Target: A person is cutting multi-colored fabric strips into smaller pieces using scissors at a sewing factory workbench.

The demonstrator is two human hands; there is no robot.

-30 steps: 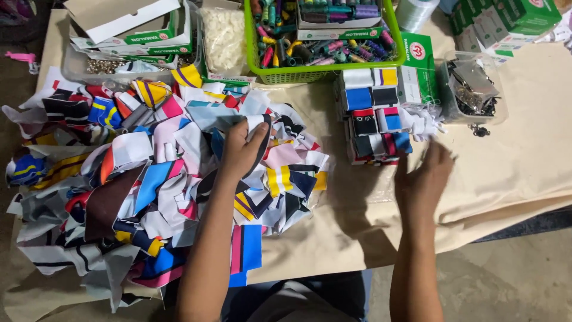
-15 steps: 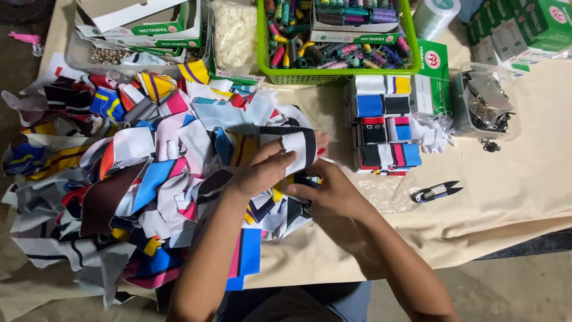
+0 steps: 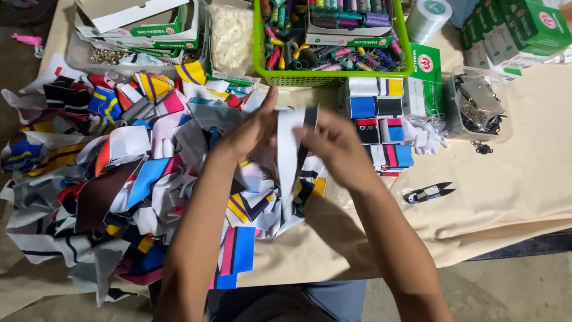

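Left hand and right hand are raised together above the tabletop, each clamped on the same fabric strip. The strip is white with a black edge; it hangs between the two hands, its lower end trailing down toward the scraps beneath. Left fingers grip its upper left edge, right fingers its upper right edge.

Directly under and to the left of the left hand lies a scrap pile of mixed colours: white, blue, yellow, pink, black, brown. It spreads well beyond the left forearm.

Just beyond the right hand stands a stack of folded pieces, neatly squared. Right of the right forearm lie small snips, flat on the tabletop cloth, apart from the hand.

Beyond both hands sits a green basket holding thread spools. Left of it are a bag of white bits and open boxes. Far right of the right hand, a clear tub holds metal clips.
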